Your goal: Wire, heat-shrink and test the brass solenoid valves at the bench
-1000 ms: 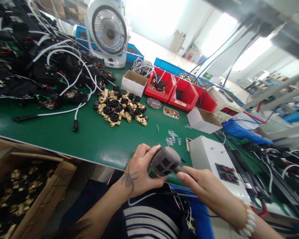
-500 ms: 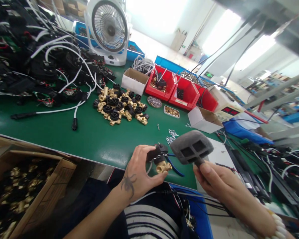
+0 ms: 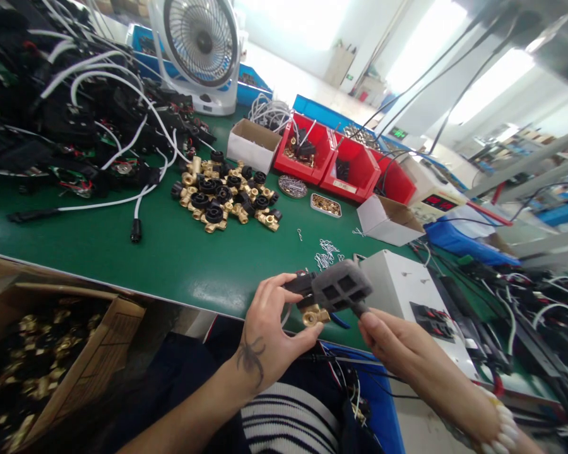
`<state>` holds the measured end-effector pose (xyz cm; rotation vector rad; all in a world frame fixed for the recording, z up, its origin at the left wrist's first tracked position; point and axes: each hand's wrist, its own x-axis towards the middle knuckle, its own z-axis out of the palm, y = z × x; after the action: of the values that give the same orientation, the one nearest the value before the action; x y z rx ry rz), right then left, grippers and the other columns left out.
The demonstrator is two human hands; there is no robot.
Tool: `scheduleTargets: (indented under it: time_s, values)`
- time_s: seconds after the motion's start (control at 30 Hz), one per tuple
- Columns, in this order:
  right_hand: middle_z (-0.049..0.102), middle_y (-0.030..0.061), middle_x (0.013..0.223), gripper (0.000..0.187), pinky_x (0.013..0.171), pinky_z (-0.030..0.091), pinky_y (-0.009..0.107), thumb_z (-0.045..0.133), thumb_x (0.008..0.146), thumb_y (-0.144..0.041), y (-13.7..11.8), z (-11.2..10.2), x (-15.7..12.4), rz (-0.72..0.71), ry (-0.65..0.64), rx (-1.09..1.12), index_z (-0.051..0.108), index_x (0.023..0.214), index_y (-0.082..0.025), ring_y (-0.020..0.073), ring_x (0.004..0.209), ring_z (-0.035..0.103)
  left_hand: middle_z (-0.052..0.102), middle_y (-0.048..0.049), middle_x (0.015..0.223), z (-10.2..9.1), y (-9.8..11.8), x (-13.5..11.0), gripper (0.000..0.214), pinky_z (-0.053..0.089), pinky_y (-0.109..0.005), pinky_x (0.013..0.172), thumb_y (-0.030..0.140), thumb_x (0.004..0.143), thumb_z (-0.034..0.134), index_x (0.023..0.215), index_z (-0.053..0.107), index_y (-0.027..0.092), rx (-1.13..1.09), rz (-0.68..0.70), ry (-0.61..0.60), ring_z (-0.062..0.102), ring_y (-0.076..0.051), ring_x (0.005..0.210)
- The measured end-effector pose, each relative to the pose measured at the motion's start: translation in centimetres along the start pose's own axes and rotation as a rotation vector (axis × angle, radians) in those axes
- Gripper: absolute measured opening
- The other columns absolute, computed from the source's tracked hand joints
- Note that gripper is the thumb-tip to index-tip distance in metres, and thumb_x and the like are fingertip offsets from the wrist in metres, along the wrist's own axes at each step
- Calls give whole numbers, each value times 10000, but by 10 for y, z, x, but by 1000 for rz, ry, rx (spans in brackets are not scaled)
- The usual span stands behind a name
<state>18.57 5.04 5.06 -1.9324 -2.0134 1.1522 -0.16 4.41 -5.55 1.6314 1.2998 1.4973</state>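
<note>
My left hand (image 3: 271, 325) pinches a brass valve with a black top (image 3: 307, 301) just over the near edge of the green table (image 3: 180, 252). My right hand (image 3: 397, 347) grips the handle of a grey mallet (image 3: 341, 287), whose head rests against the valve's black top. A white cable runs from the valve down past my lap. Blue-handled pliers (image 3: 341, 321) lie under the valve, mostly hidden.
A pile of brass valves with black caps (image 3: 222, 202) lies mid-table, small wire clips (image 3: 327, 253) nearer. A white control box (image 3: 411, 302) stands right of my hands. Red bins (image 3: 348, 170), cardboard boxes, a fan (image 3: 199, 50), black cable assemblies (image 3: 66, 120) behind; a carton of valves (image 3: 42, 359) lower left.
The mallet was on the valve a second ago, lifted up and right half a second ago, and has now come back down onto the valve's top. My left hand has kept its hold.
</note>
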Motion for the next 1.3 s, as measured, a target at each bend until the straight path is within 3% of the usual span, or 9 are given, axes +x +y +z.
scheduleTargets:
  time_s: [0.1,0.27,0.47,0.63,0.8,0.97,1.13,1.2,1.3]
  values:
    - [430,-9,594,568,466,301,251,362,900,-719,-1,-2,-3,-31,15,-104,463,661,-214,141,538,391,637,-125,1190,1,0,2,268,510,-480,976,200,721,760,931,594,181,2,13,-8,595,-267,1151]
    - [379,-23,543,592,430,272,253,291,927,-722,4,-4,-11,-89,201,37,411,631,-223,123,474,338,654,-125,1170,1,-2,4,318,531,-480,948,190,681,787,917,572,185,-3,45,1,613,-265,1123]
    - [453,-10,564,567,476,315,256,366,917,-702,1,-3,-8,-81,54,-118,487,660,-211,136,512,394,663,-121,1156,2,-3,4,317,530,-494,941,192,679,788,909,569,192,12,47,6,616,-271,1120]
    - [395,-21,532,596,425,269,252,300,930,-717,3,-6,-12,-112,209,-2,409,616,-223,122,466,338,660,-118,1163,3,-4,3,348,537,-490,928,196,662,799,907,552,198,4,52,3,618,-271,1111]
    - [427,-17,559,594,477,312,254,345,907,-731,3,-1,-5,-83,16,-107,486,663,-208,135,512,384,661,-122,1147,2,-5,5,294,525,-474,942,191,692,778,898,568,189,14,65,-2,613,-264,1112]
    - [388,-21,535,605,443,265,251,307,919,-729,4,-6,-6,-76,164,-22,415,612,-220,126,481,342,662,-125,1147,0,-4,5,345,535,-472,925,201,659,801,893,548,190,11,65,-4,621,-270,1091]
    - [413,-19,569,563,457,280,246,314,927,-694,0,6,-1,-99,-25,-116,461,669,-216,132,512,366,665,-110,1128,0,-2,6,283,534,-477,927,200,692,771,879,559,197,21,58,-8,624,-268,1094]
    - [385,-31,549,555,452,275,246,280,946,-668,-6,-2,9,-129,11,-142,444,662,-221,125,487,350,658,-114,1140,-1,-2,5,289,536,-478,923,203,682,774,876,559,195,13,36,-25,625,-269,1090]
    - [406,-39,539,489,475,303,251,289,974,-592,-17,-30,42,-192,203,-277,476,713,-223,130,478,393,641,-121,1167,-3,-2,4,290,543,-479,909,219,693,764,893,556,194,4,-6,-24,619,-269,1095]
